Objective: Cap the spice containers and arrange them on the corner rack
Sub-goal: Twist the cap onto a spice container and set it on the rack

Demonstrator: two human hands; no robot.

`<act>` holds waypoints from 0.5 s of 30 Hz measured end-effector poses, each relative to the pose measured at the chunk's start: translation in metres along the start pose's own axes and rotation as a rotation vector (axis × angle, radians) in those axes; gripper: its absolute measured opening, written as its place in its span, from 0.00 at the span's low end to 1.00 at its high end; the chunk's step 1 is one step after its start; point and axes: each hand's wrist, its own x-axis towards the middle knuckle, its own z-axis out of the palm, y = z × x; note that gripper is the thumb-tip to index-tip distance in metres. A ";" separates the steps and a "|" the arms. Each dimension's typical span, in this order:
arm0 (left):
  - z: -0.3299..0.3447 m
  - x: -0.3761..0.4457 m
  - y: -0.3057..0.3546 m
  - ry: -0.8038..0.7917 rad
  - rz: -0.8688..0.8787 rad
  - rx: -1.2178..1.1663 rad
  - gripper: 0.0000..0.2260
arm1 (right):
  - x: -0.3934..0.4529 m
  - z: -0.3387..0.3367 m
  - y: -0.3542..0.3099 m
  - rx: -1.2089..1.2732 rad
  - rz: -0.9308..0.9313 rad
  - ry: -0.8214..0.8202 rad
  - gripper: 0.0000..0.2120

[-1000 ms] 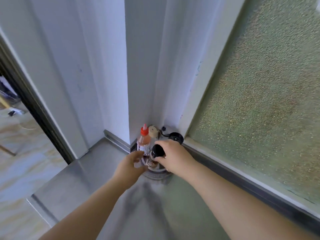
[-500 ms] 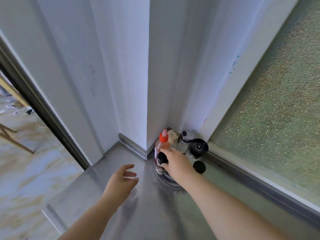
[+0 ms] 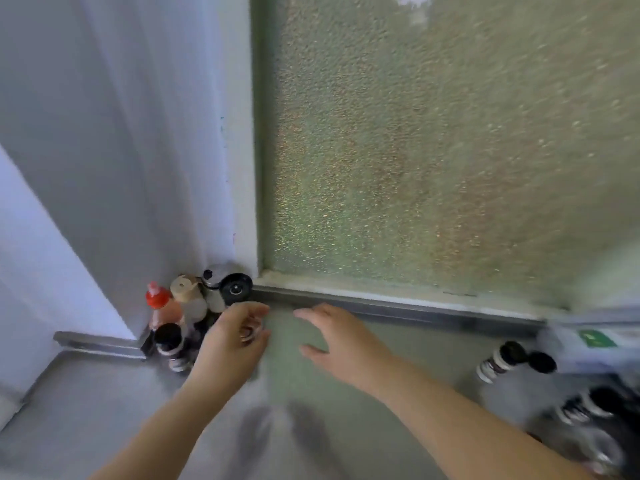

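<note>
A: Where am I?
B: Capped bottles crowd the corner rack; left hand loosely curled, seemingly empty; right hand spread, empty.
A: Next?
B: Probably fetch the open bottle and loose cap far right

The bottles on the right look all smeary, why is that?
Head view: the bottles at the right edge are streaked by motion blur and wide-angle stretch; the red-capped bottle in the corner is sharper; soft light comes through the frosted window; both hands cast faint shadows.
</note>
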 end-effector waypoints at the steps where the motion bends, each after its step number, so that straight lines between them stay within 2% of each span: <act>1: 0.019 0.001 0.011 -0.057 0.051 0.013 0.18 | -0.023 -0.010 0.017 -0.020 0.048 -0.004 0.26; 4: 0.084 -0.003 0.042 -0.225 0.171 0.046 0.17 | -0.094 -0.034 0.069 -0.048 0.228 -0.012 0.26; 10: 0.217 -0.034 0.075 -0.585 0.247 0.043 0.21 | -0.209 -0.069 0.156 -0.071 0.525 0.060 0.24; 13: 0.271 -0.059 0.075 -0.775 0.191 0.109 0.20 | -0.246 -0.081 0.183 -0.078 0.594 0.031 0.22; 15: 0.303 -0.074 0.070 -0.897 0.134 0.131 0.25 | -0.264 -0.081 0.199 -0.086 0.615 -0.052 0.22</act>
